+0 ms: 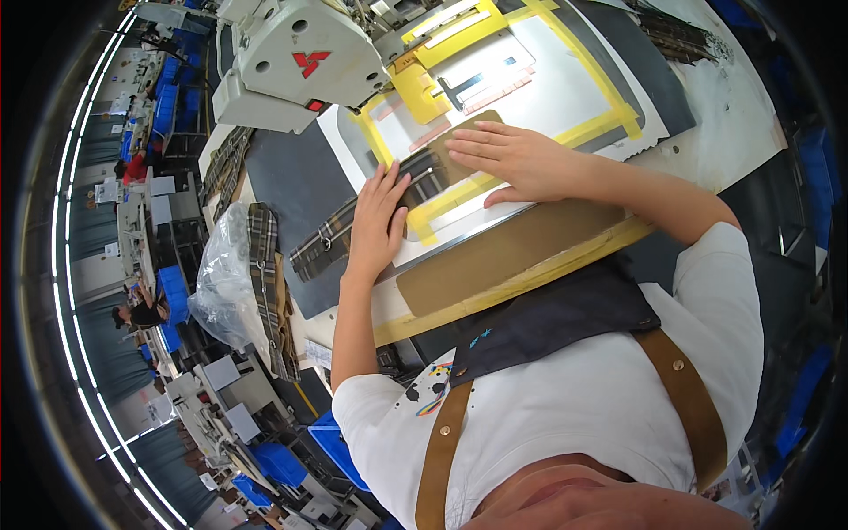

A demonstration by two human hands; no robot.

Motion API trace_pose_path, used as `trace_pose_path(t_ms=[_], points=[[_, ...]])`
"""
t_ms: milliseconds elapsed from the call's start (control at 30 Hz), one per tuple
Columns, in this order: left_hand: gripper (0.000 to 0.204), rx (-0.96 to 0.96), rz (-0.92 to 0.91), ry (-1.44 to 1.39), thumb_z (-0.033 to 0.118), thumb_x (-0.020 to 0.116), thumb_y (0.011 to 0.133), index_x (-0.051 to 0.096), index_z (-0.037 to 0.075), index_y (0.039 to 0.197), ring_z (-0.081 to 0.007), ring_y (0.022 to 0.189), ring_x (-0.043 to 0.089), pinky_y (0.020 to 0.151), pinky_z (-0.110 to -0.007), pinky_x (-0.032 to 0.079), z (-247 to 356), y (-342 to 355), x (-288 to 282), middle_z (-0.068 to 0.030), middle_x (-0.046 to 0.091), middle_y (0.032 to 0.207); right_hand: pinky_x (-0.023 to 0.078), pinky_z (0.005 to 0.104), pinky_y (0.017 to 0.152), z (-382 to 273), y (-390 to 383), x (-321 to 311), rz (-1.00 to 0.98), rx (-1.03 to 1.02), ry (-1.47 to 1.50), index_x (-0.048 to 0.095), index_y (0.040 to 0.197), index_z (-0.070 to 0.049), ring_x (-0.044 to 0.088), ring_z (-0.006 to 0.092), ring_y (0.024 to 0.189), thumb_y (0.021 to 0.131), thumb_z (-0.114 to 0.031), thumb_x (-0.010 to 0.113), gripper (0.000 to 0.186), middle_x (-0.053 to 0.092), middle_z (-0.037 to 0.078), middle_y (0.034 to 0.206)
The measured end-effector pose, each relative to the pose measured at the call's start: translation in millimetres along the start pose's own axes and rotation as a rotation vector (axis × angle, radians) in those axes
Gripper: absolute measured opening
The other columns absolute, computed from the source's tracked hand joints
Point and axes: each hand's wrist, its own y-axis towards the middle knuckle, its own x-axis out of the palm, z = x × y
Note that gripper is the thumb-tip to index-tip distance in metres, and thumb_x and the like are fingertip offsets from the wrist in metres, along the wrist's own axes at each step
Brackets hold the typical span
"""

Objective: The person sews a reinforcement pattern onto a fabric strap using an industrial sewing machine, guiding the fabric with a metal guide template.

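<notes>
"Workshop around you first: how does it reach your remote seat?"

"Along the room's left side I get rows of workstations with blue bins (281,464), below long strip lights (68,291). Close by, a pale bench (702,161) fills my view, its near edge against the wearer."

"And on it?"

"A whitish machine head (291,75) looms over the far edge, left of centre. Dark grey sheeting (291,185) spreads toward the left edge, partly beneath a white template (565,93) bordered with yellow tape (609,124). A long brown panel (521,256) lies along the near edge; by the left edge I have a clear plastic bag (221,287), spare plaid strips (263,256) beside it."

"Your wearer's hands?"

"Both palm down, fingers straightened, clenching nothing. The left hand (375,225) rests across a plaid strip (314,252); the right hand (517,159) lies over a brown piece (464,125), thumb spread toward the near edge. How hard either presses, I can't tell."

"Where does that strip run?"

"From the grey sheeting on the left, under the left hand, onto the template beside the brown piece. One small metal fitting (328,240) shows on its left part."
</notes>
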Motion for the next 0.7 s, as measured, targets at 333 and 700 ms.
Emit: trace_pose_path(t_ms=[333, 700], points=[[0.042, -0.297, 0.036, 0.006, 0.035, 0.082, 0.088, 0.068, 0.004, 0.113, -0.0305, 0.101, 0.058, 0.096, -0.045, 0.043, -18.8, 35.9, -17.8, -0.0109, 0.066, 0.107, 0.045, 0.0412, 0.102, 37.7, 15.9, -16.0, 0.241, 0.131, -0.105, 0.07, 0.104, -0.008, 0.058, 0.0252, 0.116, 0.091, -0.016, 0.075, 0.016, 0.067, 0.004, 0.115], [0.03, -0.492, -0.308, -0.293, 0.021, 0.079, 0.091, 0.07, -0.001, 0.11, -0.0284, 0.098, 0.065, 0.086, -0.036, 0.051, -11.9, 71.3, -37.2, -0.0118, 0.069, 0.1, 0.042, 0.0396, 0.099, 62.4, 26.2, -20.1, 0.306, 0.185, 0.015, 0.071, 0.103, -0.009, 0.058, 0.0245, 0.11, 0.093, -0.017, 0.076, 0.014, 0.064, 0.003, 0.106]])
